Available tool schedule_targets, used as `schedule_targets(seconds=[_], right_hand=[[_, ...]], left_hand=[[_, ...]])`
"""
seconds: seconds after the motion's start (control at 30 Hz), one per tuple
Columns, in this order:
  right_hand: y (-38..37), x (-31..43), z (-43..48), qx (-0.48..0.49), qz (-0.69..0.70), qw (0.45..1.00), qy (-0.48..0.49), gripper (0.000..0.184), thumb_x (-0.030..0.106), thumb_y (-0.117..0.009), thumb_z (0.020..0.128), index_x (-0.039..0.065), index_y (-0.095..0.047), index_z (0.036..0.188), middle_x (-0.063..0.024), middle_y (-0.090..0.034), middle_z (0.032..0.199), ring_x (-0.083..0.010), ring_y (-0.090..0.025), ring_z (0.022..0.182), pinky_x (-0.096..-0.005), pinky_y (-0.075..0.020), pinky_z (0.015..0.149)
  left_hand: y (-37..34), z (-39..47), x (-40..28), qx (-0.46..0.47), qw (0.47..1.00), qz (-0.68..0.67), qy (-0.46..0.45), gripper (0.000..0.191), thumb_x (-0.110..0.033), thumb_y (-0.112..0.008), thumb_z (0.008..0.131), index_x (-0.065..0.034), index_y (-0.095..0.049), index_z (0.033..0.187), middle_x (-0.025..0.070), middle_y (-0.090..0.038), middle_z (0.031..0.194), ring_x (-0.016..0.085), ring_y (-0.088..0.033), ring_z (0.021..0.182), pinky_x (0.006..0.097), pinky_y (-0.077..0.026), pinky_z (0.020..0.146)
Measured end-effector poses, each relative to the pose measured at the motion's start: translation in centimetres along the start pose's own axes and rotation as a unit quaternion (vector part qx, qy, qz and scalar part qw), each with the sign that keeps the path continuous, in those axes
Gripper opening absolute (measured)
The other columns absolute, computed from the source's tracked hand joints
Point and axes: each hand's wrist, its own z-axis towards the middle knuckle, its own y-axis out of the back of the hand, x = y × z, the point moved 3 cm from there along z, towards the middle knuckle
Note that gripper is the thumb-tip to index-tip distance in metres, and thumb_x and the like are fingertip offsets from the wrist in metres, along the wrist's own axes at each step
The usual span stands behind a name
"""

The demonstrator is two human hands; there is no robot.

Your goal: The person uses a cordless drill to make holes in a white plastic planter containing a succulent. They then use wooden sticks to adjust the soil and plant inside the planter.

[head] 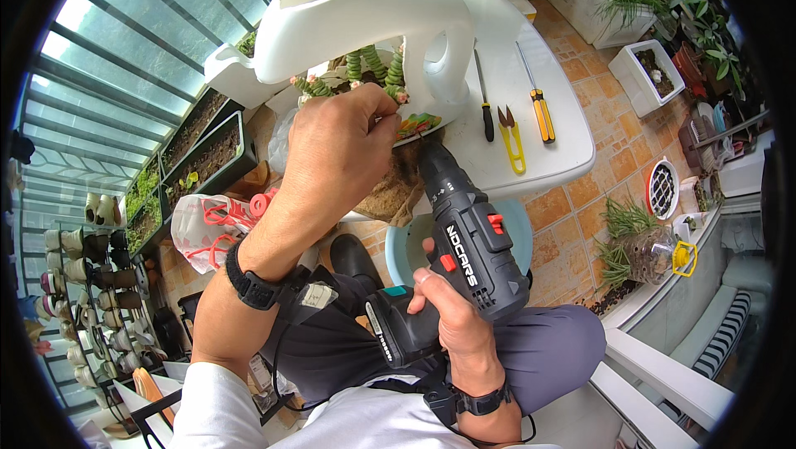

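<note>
A white plastic jug planter with cut openings rests on a white table. Green stacked-leaf succulents with pinkish tips grow inside it. My left hand grips the jug's near cut edge beside a colourful label; some of its fingertips are hidden. In my right hand is a black NOCARS cordless drill, held by its handle. The drill's chuck points up at the jug's lower edge below the label, and a thin bit shows there. Brown soil-stained cloth lies under that edge.
On the table's right lie a black-handled screwdriver, yellow thread snips and a yellow-handled screwdriver. A light-blue basin stands below the drill. Soil-filled planter boxes and a plastic bag are at left.
</note>
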Motion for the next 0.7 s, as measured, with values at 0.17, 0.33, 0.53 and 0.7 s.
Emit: schedule_targets(seconds=[0.17,0.33,0.53,0.7], right_hand=[[-0.09,0.16,-0.03,0.006,-0.003,1.000,0.020,0.038,0.000,-0.073,0.089,-0.003,-0.063,0.126,-0.0104,-0.067,0.110,-0.0127,-0.065,0.065,-0.0295,-0.0567,0.058],[-0.08,0.02,-0.01,0.000,0.008,1.000,0.007,0.039,-0.001,-0.073,0.089,-0.003,-0.063,0.126,-0.0108,-0.067,0.111,-0.0131,-0.065,0.065,-0.0296,-0.0565,0.058],[-0.02,-0.08,0.04,-0.002,0.003,1.000,0.001,0.038,-0.001,-0.072,0.089,-0.003,-0.063,0.125,-0.0105,-0.067,0.110,-0.0131,-0.065,0.065,-0.0298,-0.0564,0.058],[-0.05,-0.01,0.01,0.003,-0.002,1.000,0.001,0.036,-0.001,-0.073,0.089,-0.003,-0.063,0.123,-0.0100,-0.067,0.105,-0.0128,-0.065,0.063,-0.0298,-0.0566,0.058]], left_hand=[[0.03,0.02,-0.03,-0.004,1.000,-0.006,-0.007,0.013,-0.009,-0.075,0.091,0.0003,-0.076,0.101,0.0097,-0.076,0.080,0.012,-0.068,0.067,0.0303,-0.053,0.065],[0.00,0.09,0.05,0.004,1.000,-0.007,0.003,0.013,-0.009,-0.075,0.091,0.0003,-0.075,0.100,0.0086,-0.074,0.077,0.011,-0.065,0.065,0.0296,-0.052,0.062],[-0.04,0.05,0.10,-0.004,1.000,-0.007,-0.006,0.012,-0.009,-0.076,0.091,0.0001,-0.075,0.100,0.0088,-0.074,0.077,0.011,-0.066,0.065,0.0297,-0.052,0.063],[0.00,0.08,0.11,-0.003,1.000,-0.001,-0.011,0.013,-0.010,-0.075,0.091,0.0000,-0.075,0.100,0.0101,-0.075,0.078,0.014,-0.067,0.066,0.0313,-0.053,0.064]])
